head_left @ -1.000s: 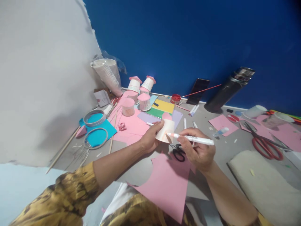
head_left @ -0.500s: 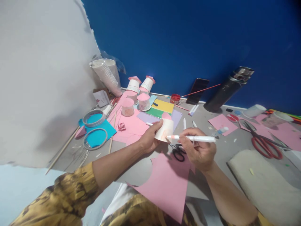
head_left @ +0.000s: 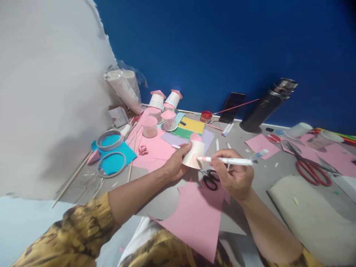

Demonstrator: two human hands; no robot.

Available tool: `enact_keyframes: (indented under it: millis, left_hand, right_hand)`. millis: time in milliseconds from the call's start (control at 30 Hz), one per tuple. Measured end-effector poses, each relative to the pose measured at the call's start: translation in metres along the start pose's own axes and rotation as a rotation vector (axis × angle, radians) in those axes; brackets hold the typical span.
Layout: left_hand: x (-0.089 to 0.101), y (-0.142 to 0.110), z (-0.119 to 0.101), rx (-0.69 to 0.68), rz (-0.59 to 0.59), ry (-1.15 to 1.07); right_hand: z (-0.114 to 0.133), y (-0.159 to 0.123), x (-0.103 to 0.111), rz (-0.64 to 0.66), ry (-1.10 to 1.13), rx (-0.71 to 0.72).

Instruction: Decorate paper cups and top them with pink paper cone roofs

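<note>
My left hand (head_left: 178, 163) grips a white paper cup (head_left: 194, 154) turned upside down, with a pink paper piece (head_left: 196, 137) at its top. Faint peach marks show on the cup's side. Between the thumb and fingers of my right hand (head_left: 235, 176) is a white marker (head_left: 232, 161), its peach-coloured tip end at the cup's surface. Just below the cup lie small scissors with black handles (head_left: 211, 180). Under them a cut sheet of pink paper (head_left: 197, 222) hangs over the table's front edge.
Several decorated cups with pink tops (head_left: 169, 120) stand at the back. Stacked paper cups (head_left: 124, 89) lean on the left wall, near hoops (head_left: 111, 165) on blue paper. To the right are a black flask (head_left: 268, 105), a phone (head_left: 232, 107), red-handled scissors (head_left: 313, 172) and a beige pad (head_left: 308, 215).
The marker's tip has shifted slightly up along the cup's side, and the marker lies a little more level. The whole view has drifted slightly; the left hand's hold is the same.
</note>
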State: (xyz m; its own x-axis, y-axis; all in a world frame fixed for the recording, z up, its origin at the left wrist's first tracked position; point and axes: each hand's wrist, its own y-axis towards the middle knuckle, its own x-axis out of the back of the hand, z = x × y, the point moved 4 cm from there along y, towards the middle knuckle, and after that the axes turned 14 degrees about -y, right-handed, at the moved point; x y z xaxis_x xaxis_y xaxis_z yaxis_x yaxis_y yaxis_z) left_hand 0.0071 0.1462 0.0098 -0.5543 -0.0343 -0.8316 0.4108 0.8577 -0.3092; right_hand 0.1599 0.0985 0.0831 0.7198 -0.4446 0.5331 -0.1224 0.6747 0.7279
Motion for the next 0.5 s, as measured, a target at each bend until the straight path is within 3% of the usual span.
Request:
enact_keyframes:
  millis: [400,500]
  left_hand:
    - [0.0005,0.0019,-0.0008,-0.031,-0.002,-0.027]
    - [-0.0027,0.0004,-0.0019,-0.02,0.0,-0.014]
  right_hand:
    - [-0.0025,0.0013,0.0044,-0.103,-0.053,-0.033]
    - [-0.0013,0.0018,0.0031,-0.07,-0.045,-0.015]
